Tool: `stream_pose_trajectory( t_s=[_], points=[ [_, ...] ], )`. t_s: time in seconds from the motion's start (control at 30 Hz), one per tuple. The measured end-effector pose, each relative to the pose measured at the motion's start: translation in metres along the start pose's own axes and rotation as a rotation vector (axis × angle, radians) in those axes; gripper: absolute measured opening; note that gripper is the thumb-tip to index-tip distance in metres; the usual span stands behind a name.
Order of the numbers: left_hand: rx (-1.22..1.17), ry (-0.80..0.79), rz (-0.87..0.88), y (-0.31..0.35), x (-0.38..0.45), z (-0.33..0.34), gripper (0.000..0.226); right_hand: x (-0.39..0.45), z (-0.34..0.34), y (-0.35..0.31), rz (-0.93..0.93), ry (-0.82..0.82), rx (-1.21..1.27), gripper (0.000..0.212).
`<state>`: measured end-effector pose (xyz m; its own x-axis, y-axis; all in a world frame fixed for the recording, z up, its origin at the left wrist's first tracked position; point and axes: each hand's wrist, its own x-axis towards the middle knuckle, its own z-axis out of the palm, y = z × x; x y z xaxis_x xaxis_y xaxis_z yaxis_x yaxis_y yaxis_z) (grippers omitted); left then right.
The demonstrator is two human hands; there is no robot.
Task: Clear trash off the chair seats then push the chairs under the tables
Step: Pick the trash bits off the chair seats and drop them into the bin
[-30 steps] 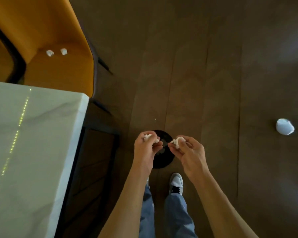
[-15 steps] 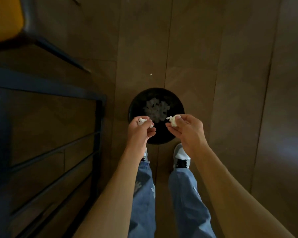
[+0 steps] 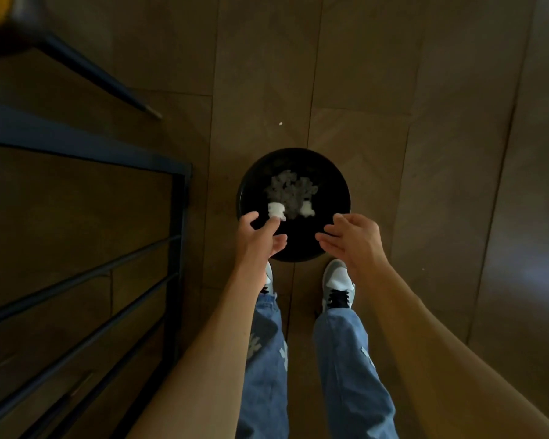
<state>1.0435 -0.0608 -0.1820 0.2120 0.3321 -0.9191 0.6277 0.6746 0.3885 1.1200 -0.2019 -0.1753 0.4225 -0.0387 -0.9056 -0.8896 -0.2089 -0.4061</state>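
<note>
Hands spread wide, left hand [image 3: 260, 234] and right hand [image 3: 351, 237], over a black bin [image 3: 336, 172]; two paper scraps [image 3: 276, 210] drop inside. Disposal step; next, probably returning to the chairs.

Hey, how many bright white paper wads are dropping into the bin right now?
2. One paper wad is just off the left hand; the other wad is farther right, over the black bin. Duller scraps already in the bin may hide more.
</note>
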Motion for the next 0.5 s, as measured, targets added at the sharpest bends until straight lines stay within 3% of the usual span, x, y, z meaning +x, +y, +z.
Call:
stream_pose_trajectory(
  t_s=[0.13,0.27,0.5],
  points=[
    [0.064,0.008,0.067,0.012,-0.012,0.000,0.052,-0.012,-0.002,-0.012,-0.027,-0.022,-0.025,0.005],
    [0.105,0.010,0.135,0.032,-0.036,0.004,0.048,-0.036,0.001,-0.034,-0.091,-0.050,-0.057,0.021],
    [0.237,-0.049,0.392,0.093,-0.109,0.011,0.049,-0.107,0.007,-0.104,-0.331,-0.071,-0.200,0.019]
  ],
)
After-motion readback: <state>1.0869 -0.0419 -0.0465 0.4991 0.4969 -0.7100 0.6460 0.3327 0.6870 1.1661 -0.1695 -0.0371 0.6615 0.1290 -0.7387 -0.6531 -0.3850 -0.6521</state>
